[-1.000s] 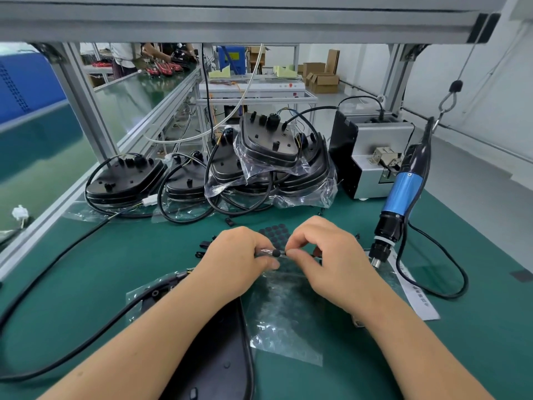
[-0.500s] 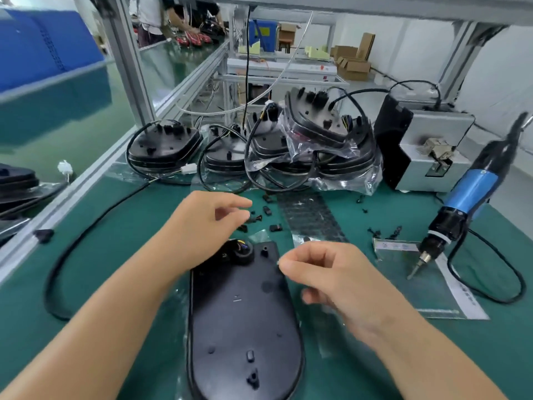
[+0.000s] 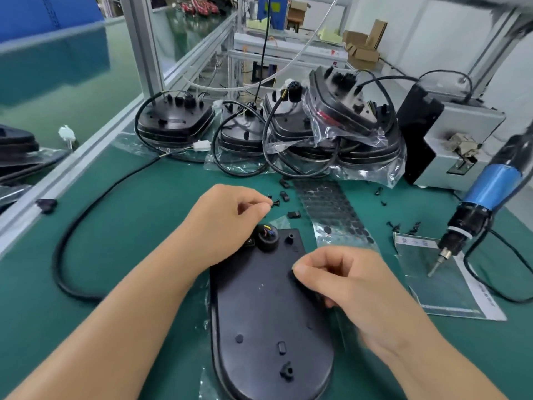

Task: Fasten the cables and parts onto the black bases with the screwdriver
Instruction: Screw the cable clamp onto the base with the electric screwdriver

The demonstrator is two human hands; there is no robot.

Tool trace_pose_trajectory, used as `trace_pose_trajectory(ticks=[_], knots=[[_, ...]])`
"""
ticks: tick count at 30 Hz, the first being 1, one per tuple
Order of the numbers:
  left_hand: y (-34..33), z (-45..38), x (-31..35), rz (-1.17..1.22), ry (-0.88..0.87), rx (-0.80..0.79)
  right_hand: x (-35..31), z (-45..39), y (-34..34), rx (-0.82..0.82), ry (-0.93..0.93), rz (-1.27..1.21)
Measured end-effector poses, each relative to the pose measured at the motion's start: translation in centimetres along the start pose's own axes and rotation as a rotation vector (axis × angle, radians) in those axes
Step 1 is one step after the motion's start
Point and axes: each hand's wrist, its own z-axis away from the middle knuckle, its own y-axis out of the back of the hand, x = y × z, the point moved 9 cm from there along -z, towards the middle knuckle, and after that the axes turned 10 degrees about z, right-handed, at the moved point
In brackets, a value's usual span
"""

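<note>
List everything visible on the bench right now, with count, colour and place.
Oval black plastic base: one, black, front centre under both hands.
Bagged black bases with cables: several, black, stacked at back.
Thick black cable: one, black, looping at left.
Loose small black parts: several, black, on green mat beyond the hands.
Sheet of round black pads: one, black, right of centre.
Blue-bodied electric screwdriver: one, blue and black, hanging at right.
Grey feeder box: one, grey and black, back right.
Left hand: fingertips pinched together, above base's far end.
Right hand: curled, thumb on base.
</note>
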Motion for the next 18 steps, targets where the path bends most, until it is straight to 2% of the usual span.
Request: trace_pose_trajectory(ticks=[18], knots=[[-0.17, 0.22, -0.23, 0.016, 0.012, -0.013, -0.57, 0.58, 0.18, 0.078, 0.064, 0.036]])
